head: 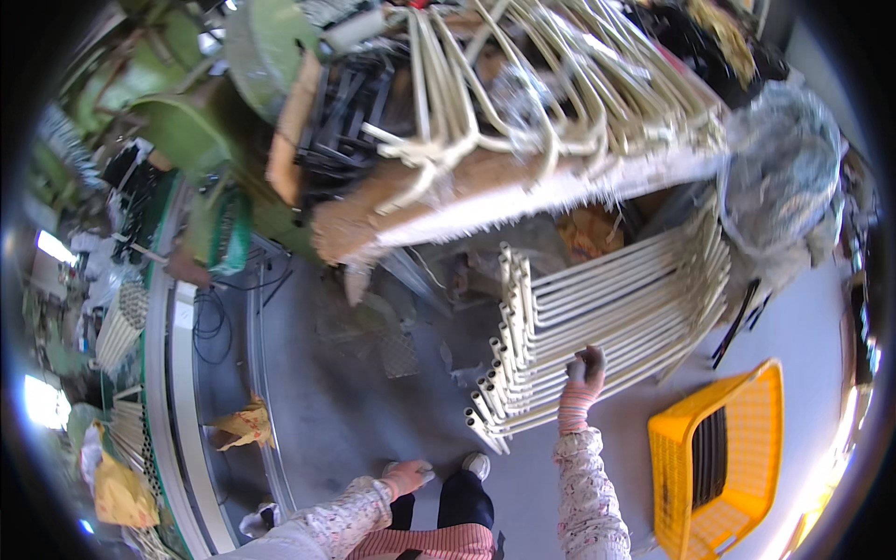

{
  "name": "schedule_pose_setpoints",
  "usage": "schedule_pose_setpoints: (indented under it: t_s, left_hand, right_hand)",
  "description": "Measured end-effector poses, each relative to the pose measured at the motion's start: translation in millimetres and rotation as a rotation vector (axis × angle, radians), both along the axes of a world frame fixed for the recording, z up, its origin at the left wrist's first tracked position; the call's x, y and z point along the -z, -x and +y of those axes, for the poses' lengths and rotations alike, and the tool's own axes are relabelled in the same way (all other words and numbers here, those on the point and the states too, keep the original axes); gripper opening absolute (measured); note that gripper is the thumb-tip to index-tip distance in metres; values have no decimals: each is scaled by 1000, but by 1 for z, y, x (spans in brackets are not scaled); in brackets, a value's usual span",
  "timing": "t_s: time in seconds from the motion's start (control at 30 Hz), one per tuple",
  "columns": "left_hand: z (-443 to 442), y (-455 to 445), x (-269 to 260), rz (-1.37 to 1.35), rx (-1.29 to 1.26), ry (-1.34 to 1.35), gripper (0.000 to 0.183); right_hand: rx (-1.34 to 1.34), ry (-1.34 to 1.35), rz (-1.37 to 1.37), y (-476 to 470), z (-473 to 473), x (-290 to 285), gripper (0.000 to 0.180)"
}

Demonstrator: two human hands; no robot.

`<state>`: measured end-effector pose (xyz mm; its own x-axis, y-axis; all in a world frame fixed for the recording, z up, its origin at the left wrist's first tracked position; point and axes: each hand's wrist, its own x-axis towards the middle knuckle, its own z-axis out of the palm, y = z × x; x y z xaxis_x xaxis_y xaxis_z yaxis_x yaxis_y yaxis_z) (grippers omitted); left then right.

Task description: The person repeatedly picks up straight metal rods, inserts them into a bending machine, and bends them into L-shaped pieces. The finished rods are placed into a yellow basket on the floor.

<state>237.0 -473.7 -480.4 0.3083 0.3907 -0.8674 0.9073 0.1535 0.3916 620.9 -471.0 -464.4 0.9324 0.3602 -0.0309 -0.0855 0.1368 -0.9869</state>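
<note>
My right hand point(586, 371), in a work glove with a striped cuff, reaches to a stack of bent cream metal tubes point(616, 301) lying side by side; its fingers are at the near tubes, but whether they grip one cannot be made out. My left hand point(413, 476), also gloved, hangs low near my shoes, away from the tubes, and nothing shows in it. Open tube ends point towards the left. Above them, more bent cream tubes point(581, 119) lie on a padded, cloth-covered bench point(532, 203).
A yellow plastic crate point(714, 399) with dark parts stands at the right. A wrapped plastic bundle point(780, 168) is beyond the tubes. Metal rails point(178, 420) run along the left, near torn brown paper point(245, 423) and a dark cable point(213, 325). Black parts point(343, 119) lie on the bench.
</note>
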Motion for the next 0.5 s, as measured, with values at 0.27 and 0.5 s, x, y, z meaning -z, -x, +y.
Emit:
schedule_pose_setpoints:
  t_s: [0.27, 0.5]
  left_hand:
    - [22, 125, -109, -83, -612, -32, 23]
    - [17, 285, -31, -131, -520, -225, 24]
  right_hand:
    - [-117, 581, -667, 10, 284, -269, 54]
    - [-511, -46, 469, 12, 358, -352, 24]
